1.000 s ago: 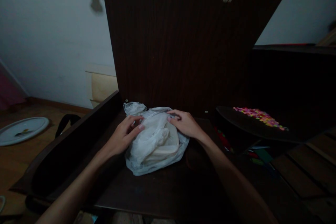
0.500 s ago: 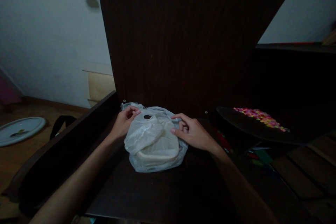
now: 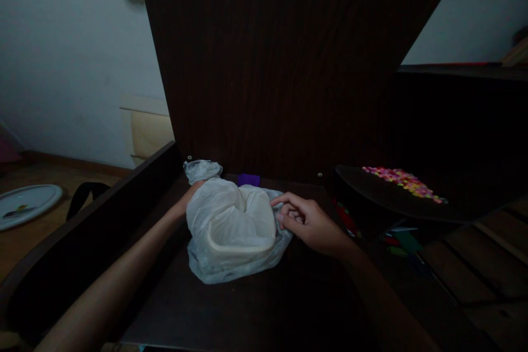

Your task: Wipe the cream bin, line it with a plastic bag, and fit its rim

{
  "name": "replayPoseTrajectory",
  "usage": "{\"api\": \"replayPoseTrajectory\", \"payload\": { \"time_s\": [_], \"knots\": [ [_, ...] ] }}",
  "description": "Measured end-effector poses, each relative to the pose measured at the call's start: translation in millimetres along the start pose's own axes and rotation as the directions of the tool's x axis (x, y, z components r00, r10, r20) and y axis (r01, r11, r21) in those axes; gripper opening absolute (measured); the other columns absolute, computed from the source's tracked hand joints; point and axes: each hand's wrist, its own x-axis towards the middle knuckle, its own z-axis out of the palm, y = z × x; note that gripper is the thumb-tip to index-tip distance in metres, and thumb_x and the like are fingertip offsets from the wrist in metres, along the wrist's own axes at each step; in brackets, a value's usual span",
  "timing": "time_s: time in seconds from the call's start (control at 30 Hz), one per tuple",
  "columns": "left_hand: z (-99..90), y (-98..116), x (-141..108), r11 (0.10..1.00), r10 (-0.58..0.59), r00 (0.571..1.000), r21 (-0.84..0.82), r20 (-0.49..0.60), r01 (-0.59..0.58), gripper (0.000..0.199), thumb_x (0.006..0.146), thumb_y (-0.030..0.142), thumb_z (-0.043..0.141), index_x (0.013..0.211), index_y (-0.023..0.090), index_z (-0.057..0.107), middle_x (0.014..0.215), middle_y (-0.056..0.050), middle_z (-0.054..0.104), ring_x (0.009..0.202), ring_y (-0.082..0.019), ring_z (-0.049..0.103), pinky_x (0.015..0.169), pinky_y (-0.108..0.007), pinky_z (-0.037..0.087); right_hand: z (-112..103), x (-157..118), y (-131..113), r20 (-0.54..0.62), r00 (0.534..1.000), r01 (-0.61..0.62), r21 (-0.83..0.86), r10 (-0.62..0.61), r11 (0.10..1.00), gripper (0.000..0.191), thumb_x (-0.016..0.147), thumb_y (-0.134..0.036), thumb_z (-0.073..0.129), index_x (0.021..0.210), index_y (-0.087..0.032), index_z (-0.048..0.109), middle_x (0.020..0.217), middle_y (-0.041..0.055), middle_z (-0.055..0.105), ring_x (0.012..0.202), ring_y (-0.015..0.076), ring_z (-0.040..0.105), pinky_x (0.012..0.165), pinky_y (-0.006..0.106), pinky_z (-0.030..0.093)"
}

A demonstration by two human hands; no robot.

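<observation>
A whitish translucent plastic bag (image 3: 239, 203) sits on the dark wooden surface, draped over a pale, rounded-rim container (image 3: 243, 248) inside it. My left hand (image 3: 193, 193) reaches to the bag's far left side. The bag covers its fingers, so their grip is hidden. On the right, my right hand (image 3: 307, 223) is closed at the bag's edge, index finger and thumb against the plastic, other fingers curled in. A small crumpled clear plastic bundle (image 3: 203, 169) lies just beyond my left hand. Behind the bag is a small purple piece (image 3: 249, 180).
A tall dark wooden panel (image 3: 264, 77) rises behind the bag. A low dark side board (image 3: 99, 231) runs along the left. Many small colourful pieces (image 3: 406, 181) lie on a dark rounded shelf (image 3: 371, 198) at right. A white lid-like disc (image 3: 45, 198) is on the floor.
My left hand has gone from the bag's top left to behind it, its fingers now covered. The plastic has folded inward over the container. The purple piece has come into view.
</observation>
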Motion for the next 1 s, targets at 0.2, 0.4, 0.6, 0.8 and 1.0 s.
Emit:
{"api": "replayPoseTrajectory", "payload": {
  "time_s": [0.2,0.4,0.6,0.8,1.0],
  "knots": [
    [-21.7,18.6,7.0,0.994,-0.111,0.976,-0.046,-0.185,0.104,0.048,0.072,0.062,0.072,0.086,0.017,0.064,0.076,-0.005,0.068,0.064,-0.018,0.062,0.057,-0.029,0.049,5.4,4.7,5.7,-0.09,0.995,-0.036,0.045,0.04,0.998,0.025,0.09,-0.038,0.065,0.103,-0.018,0.061,0.075,-0.0027,0.056,0.058,0.0085,0.047,0.052,0.022,0.035],
    [-37.9,80.4,-48.8,0.994,0.098,0.995,0.056,-0.03,-0.096,0.043,0.09,0.061,0.058,0.086,0.018,0.068,0.084,-0.005,0.068,0.079,-0.021,0.064,0.071,-0.03,0.053,10.0,9.0,6.7,-0.013,0.997,-0.075,0.197,0.079,0.978,0.03,0.086,-0.044,0.068,0.098,-0.019,0.055,0.078,-0.0027,0.054,0.058,0.0084,0.048,0.047,0.02,0.038],
    [-38.6,88.8,-76.9,0.942,0.211,0.93,0.19,0.3,-0.275,0.026,0.094,0.043,0.061,0.085,0.021,0.072,0.097,-0.006,0.071,0.09,-0.02,0.067,0.086,-0.031,0.055,7.5,6.6,0.8,-0.051,0.998,-0.032,0.172,0.041,0.985,0.022,0.086,-0.036,0.067,0.093,-0.02,0.054,0.076,-0.0032,0.051,0.058,0.0071,0.044,0.048,0.019,0.034],
    [-41.0,69.1,-64.9,0.94,0.205,0.967,0.246,0.148,-0.237,0.029,0.093,0.046,0.061,0.082,0.021,0.07,0.098,-0.006,0.069,0.093,-0.021,0.066,0.088,-0.033,0.053,7.4,-2.3,-3.9,-0.069,0.997,-0.033,0.127,0.042,0.991,0.016,0.082,-0.028,0.065,0.088,-0.019,0.053,0.072,-0.0051,0.048,0.058,0.0074,0.042,0.05,0.019,0.031],
    [-40.9,43.6,-39.6,0.902,0.177,0.972,0.422,-0.158,-0.096,0.032,0.087,0.05,0.059,0.08,0.019,0.068,0.087,-0.005,0.066,0.079,-0.021,0.062,0.074,-0.031,0.049,7.9,-12.0,-1.7,-0.019,1.0,-0.003,0.01,0.003,1.0,0.008,0.081,-0.019,0.061,0.089,-0.019,0.058,0.068,-0.0057,0.049,0.056,0.0075,0.041,0.049,0.02,0.03]
  ]
}}
